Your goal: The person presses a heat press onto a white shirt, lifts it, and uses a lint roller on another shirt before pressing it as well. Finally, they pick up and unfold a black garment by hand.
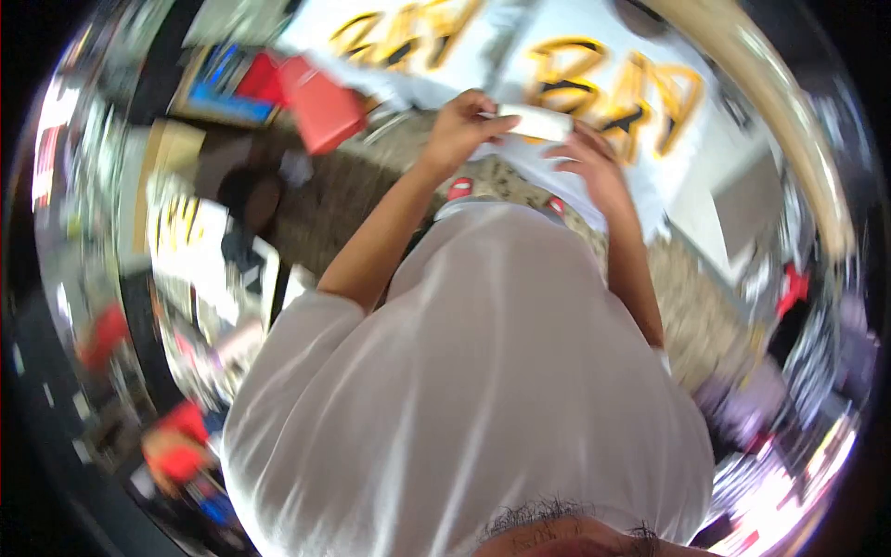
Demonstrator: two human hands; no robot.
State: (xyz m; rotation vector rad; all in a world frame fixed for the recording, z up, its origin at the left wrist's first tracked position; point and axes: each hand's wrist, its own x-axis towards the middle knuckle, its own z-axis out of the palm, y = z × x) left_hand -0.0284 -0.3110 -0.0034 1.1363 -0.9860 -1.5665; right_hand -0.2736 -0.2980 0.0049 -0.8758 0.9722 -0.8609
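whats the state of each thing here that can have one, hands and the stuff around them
left hand: closed, pinching one end of the white piece
white piece: held up between both hands, blurred
right hand: fingers at the piece's other end, grip unclear
banner: spread flat, yellow and black letters face up
red item: lying tilted beside the banner, too blurred to identify

Two hands [459,130] [599,176], one white strip [543,122]

Left hand [459,130] and right hand [594,169] pinch a white strip [538,122] above a lettered banner [464,56].
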